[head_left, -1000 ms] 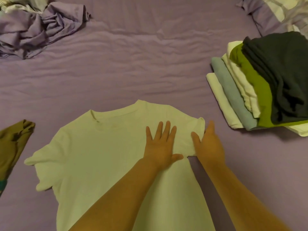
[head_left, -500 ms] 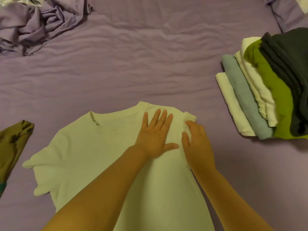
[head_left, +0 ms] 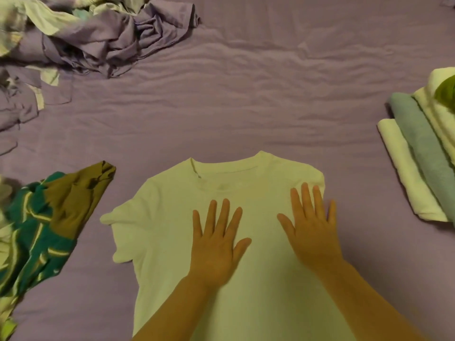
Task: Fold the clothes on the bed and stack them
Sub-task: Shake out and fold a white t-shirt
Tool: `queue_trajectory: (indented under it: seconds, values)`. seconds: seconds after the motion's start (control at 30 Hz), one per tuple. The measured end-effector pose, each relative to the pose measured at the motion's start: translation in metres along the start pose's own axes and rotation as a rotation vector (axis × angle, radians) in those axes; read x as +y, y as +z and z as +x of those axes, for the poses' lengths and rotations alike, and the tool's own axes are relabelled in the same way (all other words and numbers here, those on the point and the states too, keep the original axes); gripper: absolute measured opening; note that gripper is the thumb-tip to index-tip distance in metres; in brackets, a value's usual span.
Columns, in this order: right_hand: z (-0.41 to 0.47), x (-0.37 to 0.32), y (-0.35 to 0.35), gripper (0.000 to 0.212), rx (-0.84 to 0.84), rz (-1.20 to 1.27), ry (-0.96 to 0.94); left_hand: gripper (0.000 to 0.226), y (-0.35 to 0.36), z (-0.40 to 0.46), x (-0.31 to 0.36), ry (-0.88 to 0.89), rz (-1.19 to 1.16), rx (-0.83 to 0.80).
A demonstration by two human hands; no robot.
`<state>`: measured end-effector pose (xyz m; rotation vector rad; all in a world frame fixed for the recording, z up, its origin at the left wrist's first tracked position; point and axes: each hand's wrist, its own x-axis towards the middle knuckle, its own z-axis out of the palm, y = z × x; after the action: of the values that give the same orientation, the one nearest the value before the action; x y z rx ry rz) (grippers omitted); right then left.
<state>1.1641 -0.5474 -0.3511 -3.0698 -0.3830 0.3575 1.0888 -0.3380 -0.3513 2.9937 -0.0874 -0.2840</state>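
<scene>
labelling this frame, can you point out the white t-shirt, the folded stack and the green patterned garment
white t-shirt (head_left: 170,217): head view, on its chest left of the hands
folded stack (head_left: 408,183): head view, on the bottom cream piece
green patterned garment (head_left: 37,232): head view, on its teal striped middle

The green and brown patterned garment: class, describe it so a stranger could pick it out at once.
Start from the purple bed sheet and find the white T-shirt spread flat near the viewer. Left of it, apart from its sleeve, lies the green and brown patterned garment, unfolded. It alone has pale stripes on teal.
</scene>
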Motion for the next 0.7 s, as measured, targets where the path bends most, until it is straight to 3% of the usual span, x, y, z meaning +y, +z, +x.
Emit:
queue_trajectory:
  seconds: [0.13,0.27,0.43,0.5,0.6,0.7]
  values:
    - [-0.002,-0.014,-0.008,0.072,-0.019,0.003,-0.008,0.065,-0.009,-0.004,-0.019,0.000,0.040,-0.067]
    - [-0.013,-0.075,-0.011,0.065,-0.043,0.055,-0.230,0.061,-0.024,-0.013,-0.052,-0.165,0.034,-0.126]
    - [-0.018,-0.158,0.004,0.065,-0.112,0.061,-0.390,0.058,-0.062,-0.015,-0.112,-0.136,0.156,-0.117]
    - [-0.014,-0.183,0.006,0.065,-0.097,0.061,-0.409,0.067,-0.077,-0.012,-0.137,-0.178,0.202,-0.114]
    - [-0.006,-0.212,0.007,0.066,-0.095,0.067,-0.421,0.087,-0.090,-0.006,-0.171,-0.435,-0.046,-0.131]
    - [-0.002,-0.231,0.006,0.064,-0.079,0.060,-0.440,0.071,-0.096,-0.008,-0.195,-0.529,-0.183,-0.205]
